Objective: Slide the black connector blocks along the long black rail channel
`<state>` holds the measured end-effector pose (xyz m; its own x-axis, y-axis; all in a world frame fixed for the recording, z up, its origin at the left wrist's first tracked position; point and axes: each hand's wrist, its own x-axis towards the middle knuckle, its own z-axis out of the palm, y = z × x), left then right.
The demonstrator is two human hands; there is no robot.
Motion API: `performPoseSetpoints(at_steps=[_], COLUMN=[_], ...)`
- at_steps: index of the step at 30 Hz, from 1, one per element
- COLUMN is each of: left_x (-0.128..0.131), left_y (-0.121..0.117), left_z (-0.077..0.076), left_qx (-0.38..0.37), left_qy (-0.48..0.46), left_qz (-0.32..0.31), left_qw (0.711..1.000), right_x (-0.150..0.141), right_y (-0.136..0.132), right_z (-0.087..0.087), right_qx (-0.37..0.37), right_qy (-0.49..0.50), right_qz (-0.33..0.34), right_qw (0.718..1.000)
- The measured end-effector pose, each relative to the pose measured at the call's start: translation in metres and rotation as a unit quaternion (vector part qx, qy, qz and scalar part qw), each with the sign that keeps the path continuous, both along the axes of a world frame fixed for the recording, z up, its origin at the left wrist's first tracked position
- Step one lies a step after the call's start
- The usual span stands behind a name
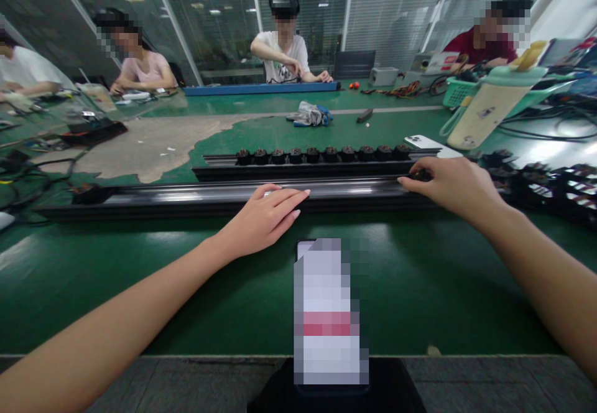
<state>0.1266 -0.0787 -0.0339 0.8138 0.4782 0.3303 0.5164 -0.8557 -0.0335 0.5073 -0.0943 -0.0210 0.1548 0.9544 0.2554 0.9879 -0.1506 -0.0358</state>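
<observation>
A long black metal rail point(214, 194) with a shiny channel lies across the green table before me. My left hand point(268, 217) rests on its middle, fingers stretched out and holding nothing. At the rail's right end, my right hand point(454, 183) pinches a small black part point(423, 175), mostly hidden by the fingers. Another black part with copper-coloured metal point(88, 193) sits at the rail's left end. Just behind, a second rail point(219, 172) lies parallel, with a row of several round black parts point(312, 154) along it.
More black parts point(550, 180) are heaped at the right. A white phone point(431, 145), a cream tumbler point(489, 108) and a green basket point(457, 92) stand behind my right hand. A pixelated phone point(326, 313) lies at the front edge. Gloves point(310, 114) lie farther back; co-workers sit around.
</observation>
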Motion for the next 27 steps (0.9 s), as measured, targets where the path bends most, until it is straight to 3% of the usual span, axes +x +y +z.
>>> performPoseSetpoints(at_steps=[5, 27], left_x=[0.0001, -0.0001], left_y=[-0.0006, 0.0000], left_z=[0.0002, -0.0002], left_qx=[-0.005, -0.003], left_qy=[-0.001, -0.001], left_qz=[0.003, 0.001], left_qw=[1.000, 1.000], right_x=[0.0057, 0.0036], right_y=[0.0037, 0.0051], right_z=[-0.0048, 0.0000], right_qx=[0.025, -0.007], right_qy=[0.001, -0.005], right_qz=[0.021, 0.033], right_qw=[0.999, 0.999])
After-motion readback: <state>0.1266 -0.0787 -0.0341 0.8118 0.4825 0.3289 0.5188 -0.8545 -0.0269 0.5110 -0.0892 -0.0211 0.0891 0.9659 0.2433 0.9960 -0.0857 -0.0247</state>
